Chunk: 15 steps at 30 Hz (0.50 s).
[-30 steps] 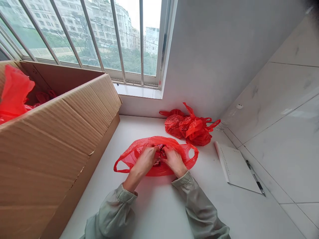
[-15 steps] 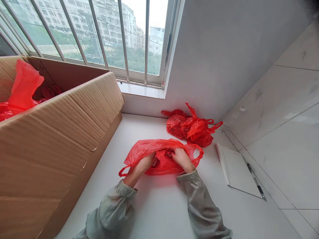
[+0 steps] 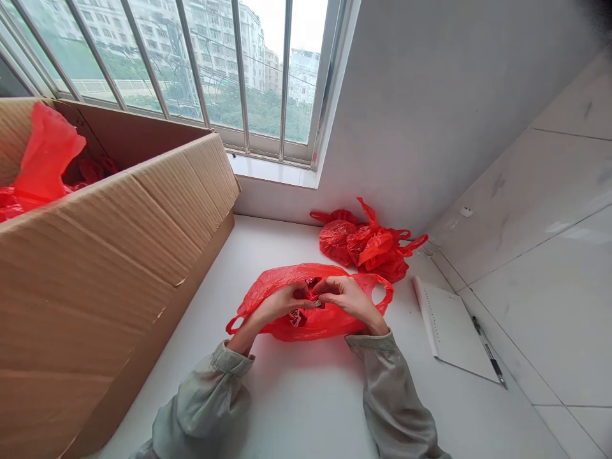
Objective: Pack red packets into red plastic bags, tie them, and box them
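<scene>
An open red plastic bag (image 3: 329, 325) lies on the white table in front of me, its handle loops out to either side. My left hand (image 3: 282, 303) and my right hand (image 3: 348, 296) come together over its mouth. Their thumbs and fingers close from both sides on a small shiny red wrapped piece (image 3: 312, 282), partly covered by the fingers. Below my left hand, inside the bag, rests another small wrapped packet (image 3: 296, 317) with white and dark print. Whatever else is in the bag is hidden by my hands and the plastic.
Several filled, tied red bags (image 3: 368, 242) sit against the wall behind the open one. At the left stands a large cardboard box (image 3: 143, 255) with red plastic bags inside. A spiral notepad (image 3: 459, 331) and a pen (image 3: 490, 354) lie at the right. A barred window is behind.
Both hands have risen from inside the bag to its mouth and drawn closer together, with the small red wrapped piece between them. The tied bags have stayed put.
</scene>
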### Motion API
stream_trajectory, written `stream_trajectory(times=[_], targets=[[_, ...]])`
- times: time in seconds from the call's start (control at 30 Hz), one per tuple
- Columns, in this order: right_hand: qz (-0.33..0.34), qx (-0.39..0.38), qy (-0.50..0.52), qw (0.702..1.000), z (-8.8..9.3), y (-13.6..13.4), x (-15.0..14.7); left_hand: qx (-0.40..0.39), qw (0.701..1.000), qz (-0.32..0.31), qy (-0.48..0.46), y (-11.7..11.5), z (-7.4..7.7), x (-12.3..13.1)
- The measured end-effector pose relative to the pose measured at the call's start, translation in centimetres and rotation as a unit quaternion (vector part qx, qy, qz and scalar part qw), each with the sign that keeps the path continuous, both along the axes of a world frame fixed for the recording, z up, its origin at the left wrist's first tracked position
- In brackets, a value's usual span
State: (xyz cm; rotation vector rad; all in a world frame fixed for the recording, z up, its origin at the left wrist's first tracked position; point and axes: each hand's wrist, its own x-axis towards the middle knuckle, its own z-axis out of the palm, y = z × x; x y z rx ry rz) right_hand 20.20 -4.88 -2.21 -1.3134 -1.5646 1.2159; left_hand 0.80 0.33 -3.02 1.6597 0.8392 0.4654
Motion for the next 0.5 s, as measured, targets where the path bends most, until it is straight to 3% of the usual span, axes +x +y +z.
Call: stream_trajectory(times=[0.13, 0.33, 0.5], targets=[[-0.002, -0.020, 0.026, 0.999, 0.1, -0.2, 0.3, 0.004, 1.000, -0.021, 0.021, 0.2, 1.3, -0.6], [0.015, -0.030, 0.016, 0.999, 0.1, -0.2, 0.5, 0.027, 0.997, -0.070, 0.019, 0.7, 1.8, -1.4], [-0.002, -0.010, -0.019, 1.000, 0.7, -0.5, 0.0, 0.026, 0.997, -0.072, 0.012, 0.1, 2.8, -1.5]])
